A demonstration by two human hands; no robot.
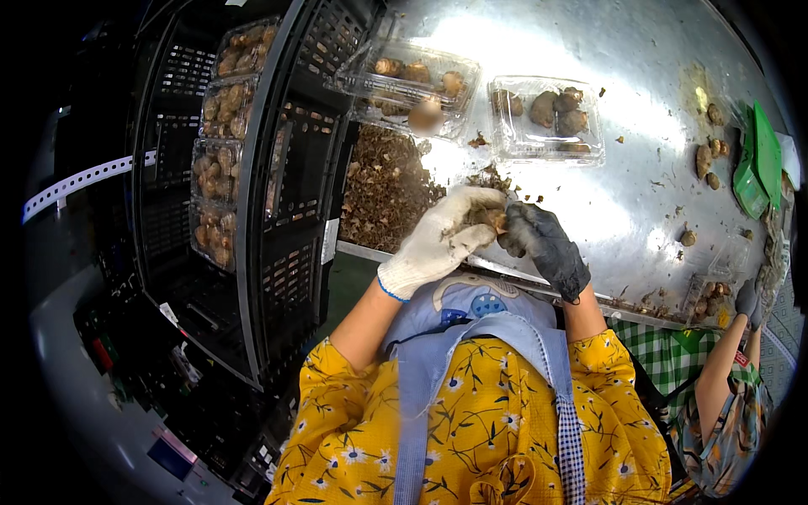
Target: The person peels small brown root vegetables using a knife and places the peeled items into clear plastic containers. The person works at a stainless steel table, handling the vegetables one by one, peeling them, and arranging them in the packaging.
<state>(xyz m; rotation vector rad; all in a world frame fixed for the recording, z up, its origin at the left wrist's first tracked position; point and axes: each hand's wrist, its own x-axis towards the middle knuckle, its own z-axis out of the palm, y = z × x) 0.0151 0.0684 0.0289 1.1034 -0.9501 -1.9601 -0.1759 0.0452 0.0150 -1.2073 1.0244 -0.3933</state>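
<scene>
My left hand (451, 237), in a white knit glove with a blue cuff edge, holds a brown taro-like corm (492, 218) above the near edge of the metal table (587, 214). The black-gloved fingers of my right hand (543, 243) press against the corm's right side. Past my hands, a clear plastic clamshell box (536, 154) contains several corms. To its left, more corms show in another clear clamshell box (464, 101), with a blurred round corm in the air or on its front part; which, I cannot tell. Dry brown peelings (385, 189) are heaped beside my left hand.
Black crates (252, 252) stand at left, with filled clear boxes (218, 170) inside. Loose corms (704, 161) and a green plastic container (751, 170) lie at the table's right. A co-worker's gloved hand (747, 300) is near another box of corms (697, 306) at lower right.
</scene>
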